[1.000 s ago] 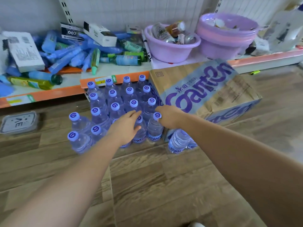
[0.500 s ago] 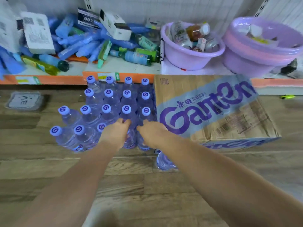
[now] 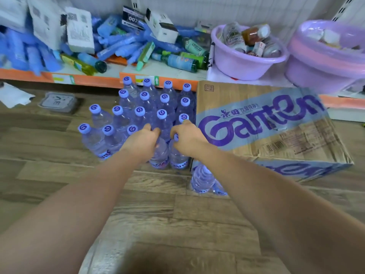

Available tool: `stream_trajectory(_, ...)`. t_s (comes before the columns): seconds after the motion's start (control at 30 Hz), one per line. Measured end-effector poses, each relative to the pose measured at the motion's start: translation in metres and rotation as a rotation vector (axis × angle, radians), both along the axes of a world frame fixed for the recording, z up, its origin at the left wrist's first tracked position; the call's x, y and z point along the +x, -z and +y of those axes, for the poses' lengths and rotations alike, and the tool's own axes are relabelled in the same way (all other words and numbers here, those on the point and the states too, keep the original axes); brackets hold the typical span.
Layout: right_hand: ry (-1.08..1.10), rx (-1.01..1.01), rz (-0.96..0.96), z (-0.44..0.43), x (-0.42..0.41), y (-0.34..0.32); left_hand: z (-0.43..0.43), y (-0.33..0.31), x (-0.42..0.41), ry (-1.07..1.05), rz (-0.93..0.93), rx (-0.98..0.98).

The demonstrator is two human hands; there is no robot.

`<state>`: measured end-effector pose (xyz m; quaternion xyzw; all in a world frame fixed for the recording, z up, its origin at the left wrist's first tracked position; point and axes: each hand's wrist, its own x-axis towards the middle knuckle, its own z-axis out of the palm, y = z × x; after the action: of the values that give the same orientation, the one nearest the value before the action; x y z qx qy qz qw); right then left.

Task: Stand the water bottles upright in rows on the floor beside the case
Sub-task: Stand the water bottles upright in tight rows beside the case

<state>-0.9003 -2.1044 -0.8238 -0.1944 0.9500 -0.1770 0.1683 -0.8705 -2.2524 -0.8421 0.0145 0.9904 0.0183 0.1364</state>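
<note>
Several clear water bottles with purple caps (image 3: pixel 141 111) stand upright in rows on the wood floor, left of the cardboard case (image 3: pixel 262 123). My left hand (image 3: pixel 141 141) grips the top of a front-row bottle (image 3: pixel 159 155). My right hand (image 3: pixel 186 137) grips the cap end of the neighbouring bottle (image 3: pixel 178 158) beside the case. Both bottles stand on the floor. More bottles (image 3: pixel 203 178) lie at the case's open front end, partly under my right forearm.
A low shelf with an orange edge (image 3: pixel 88 80) runs behind the rows, piled with blue packets, boxes and green bottles. Two purple basins (image 3: pixel 246 58) sit on it to the right. A grey lidded container (image 3: pixel 58 101) and white paper (image 3: pixel 13 95) lie on the floor at left.
Both hands have closed down onto the tops of two front-row bottles. The view has shifted so that the bottles and case sit further right and nearer.
</note>
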Motion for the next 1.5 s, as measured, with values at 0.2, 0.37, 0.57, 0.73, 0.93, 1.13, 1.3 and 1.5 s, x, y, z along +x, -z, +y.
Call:
stream_trajectory(0.2, 0.083, -0.126, 0.069, 0.007, 0.023, -0.067, 0.001, -0.069, 0.024, 0.086, 0.035, -0.061)
stream_trajectory(0.37, 0.087, -0.137, 0.189, 0.022, 0.040, -0.144, 0.016, -0.144, 0.032, 0.154, 0.137, -0.087)
stream_trajectory(0.57, 0.107, -0.063, 0.229, 0.061, 0.062, -0.215, 0.054, -0.211, 0.036, 0.221, 0.213, -0.089)
stream_trajectory(0.73, 0.170, -0.018, 0.241, 0.102, 0.067, -0.233, 0.097, -0.230, 0.031, 0.318, 0.238, -0.021)
stream_trajectory(0.93, 0.250, 0.076, 0.235, 0.157, 0.069, -0.232, 0.151, -0.226, 0.025, 0.502, 0.278, 0.040)
stream_trajectory(1.13, 0.304, 0.159, 0.204, 0.210, 0.072, -0.217, 0.208, -0.207, 0.024, 0.596, 0.199, 0.147)
stream_trajectory(1.3, 0.301, 0.175, 0.119, 0.246, 0.078, -0.195, 0.247, -0.178, 0.020, 0.539, 0.070, 0.201)
stream_trajectory(1.5, 0.312, 0.164, 0.032, 0.266, 0.073, -0.145, 0.276, -0.130, 0.010, 0.527, -0.057, 0.212)
